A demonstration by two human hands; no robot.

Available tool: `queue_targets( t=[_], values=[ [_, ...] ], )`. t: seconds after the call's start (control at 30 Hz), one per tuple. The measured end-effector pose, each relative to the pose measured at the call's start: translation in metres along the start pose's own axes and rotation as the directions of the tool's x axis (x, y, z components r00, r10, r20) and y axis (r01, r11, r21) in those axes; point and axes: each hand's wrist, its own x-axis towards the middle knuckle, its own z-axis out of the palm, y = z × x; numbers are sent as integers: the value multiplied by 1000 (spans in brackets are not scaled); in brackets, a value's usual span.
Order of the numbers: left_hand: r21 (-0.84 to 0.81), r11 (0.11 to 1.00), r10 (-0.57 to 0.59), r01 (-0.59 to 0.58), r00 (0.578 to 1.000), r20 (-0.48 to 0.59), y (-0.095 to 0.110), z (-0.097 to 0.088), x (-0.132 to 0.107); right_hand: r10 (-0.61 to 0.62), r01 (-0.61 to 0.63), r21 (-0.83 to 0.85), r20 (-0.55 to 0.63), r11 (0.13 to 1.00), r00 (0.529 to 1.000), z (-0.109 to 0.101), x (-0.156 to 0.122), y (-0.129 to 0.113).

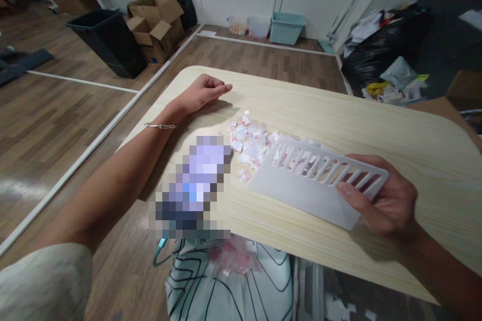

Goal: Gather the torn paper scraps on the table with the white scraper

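The right hand [395, 205] holds a white board with slots [303, 195] — thumb in front — at the table's [320, 98] near right. Paper bits [252, 145] lie by its left end. The left hand [205, 94] sits farther left — fingers curled in.

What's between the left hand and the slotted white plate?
A heap of small pale scraps lies between the left hand and the plate in the head view.
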Motion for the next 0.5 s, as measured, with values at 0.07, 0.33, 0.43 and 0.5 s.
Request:
queue_targets(
  t=[0.07,0.33,0.43,0.5],
  values=[
    [-1,1000,2,-2,1000,5,0,0,0,-33,33,-3,3,999,999,2,-1,-2],
    [1,1000,3,-3,1000,13,-2,-1,1,-43,45,20,-97,999,994,7,-9,2],
    [-10,1000,3,-3,1000,0,-2,0,1,-175,172,-52,-53,984,983,3,-10,6],
    [-14,1000,-1,1,1000,-2,-2,0,0,-244,244,-56,8,968,970,0,-11,7]
  ],
)
